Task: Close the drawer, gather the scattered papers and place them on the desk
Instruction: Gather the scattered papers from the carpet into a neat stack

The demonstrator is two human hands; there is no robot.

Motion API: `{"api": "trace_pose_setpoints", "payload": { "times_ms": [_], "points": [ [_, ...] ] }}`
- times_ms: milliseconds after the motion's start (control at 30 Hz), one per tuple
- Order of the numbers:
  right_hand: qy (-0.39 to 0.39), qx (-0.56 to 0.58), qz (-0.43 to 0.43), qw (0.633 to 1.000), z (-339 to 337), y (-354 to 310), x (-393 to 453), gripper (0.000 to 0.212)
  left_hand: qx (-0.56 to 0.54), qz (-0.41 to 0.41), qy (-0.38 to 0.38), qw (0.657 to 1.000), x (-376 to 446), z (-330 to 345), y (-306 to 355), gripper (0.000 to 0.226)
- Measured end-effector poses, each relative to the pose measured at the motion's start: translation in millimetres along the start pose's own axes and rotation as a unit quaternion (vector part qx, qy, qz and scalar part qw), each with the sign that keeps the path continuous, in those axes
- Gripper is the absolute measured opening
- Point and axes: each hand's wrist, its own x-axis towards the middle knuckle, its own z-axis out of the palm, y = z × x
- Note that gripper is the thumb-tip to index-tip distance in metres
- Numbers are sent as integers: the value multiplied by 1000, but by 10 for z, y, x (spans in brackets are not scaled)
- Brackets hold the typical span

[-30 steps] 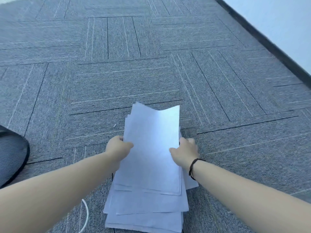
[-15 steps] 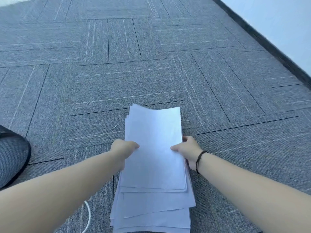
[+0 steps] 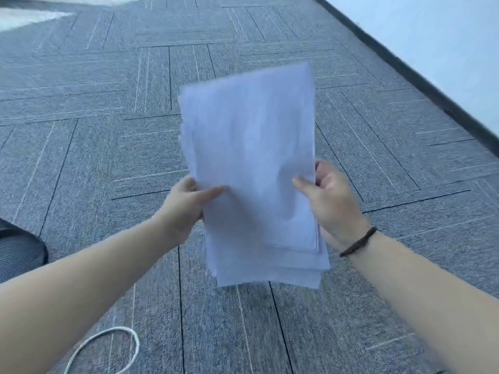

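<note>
Holding the papers (image 3: 251,168) up off the carpet (image 3: 108,147), one hand on each long edge, with no table in view.

Carpet fills the scene, with a pale wall (image 3: 432,36) and dark skirting running along the far right; a dark mesh object (image 3: 19,249) shows at the left edge and a white cable loop (image 3: 108,346) lies near left. The stack sits mid-frame between both hands, its long axis running near to far and leaning slightly left at the far end. It looks pale, thin and limp, with blurred, loosely squared edges and lower sheets stepping out at the near end. Left hand (image 3: 183,206) is closed on the left edge, thumb on top; right hand (image 3: 329,198), with a dark wristband (image 3: 357,242), pinches the right edge likewise. Both are equally near, so the carry to the table probably turns on finding where it lies outside this view.
</note>
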Motion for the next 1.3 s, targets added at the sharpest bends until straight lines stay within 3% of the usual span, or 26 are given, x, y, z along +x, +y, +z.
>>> {"api": "trace_pose_setpoints", "payload": {
  "times_ms": [100, 233, 433, 667, 933, 1033, 1133, 1200, 1300],
  "points": [
    [3, 80, -48, 996, 11, -379, 75, 18, -28, 144, 35, 989, 20, 135, 399, 57],
    [-5, 113, -88, 990, -16, -517, 86, 23, -25, 225, 34, 973, -20, 268, 616, 43],
    [1, 16, -60, 998, -87, -60, -56, 23, 45, 183, 18, 982, -29, 195, 287, 42],
    [27, 6, -17, 999, -165, 129, 59, 45, 62, 166, -11, 984, 23, 152, 219, 53],
    [36, 14, -73, 997, 30, 27, 93, 26, -4, 165, -34, 986, 22, 166, 423, 27],
    [51, 28, -82, 995, 25, 27, 140, 34, -32, 164, -65, 984, 2, 150, 401, 26],
    [56, 27, -60, 996, -35, 169, 125, 44, -6, 171, -60, 983, 15, 86, 338, 42],
    [52, 20, -50, 997, -85, 264, 86, 42, 10, 172, -61, 983, 13, 64, 301, 47],
    [31, 16, -25, 999, -86, 402, 29, 34, 41, 181, -87, 979, -29, 123, 239, 36]
  ]
}}
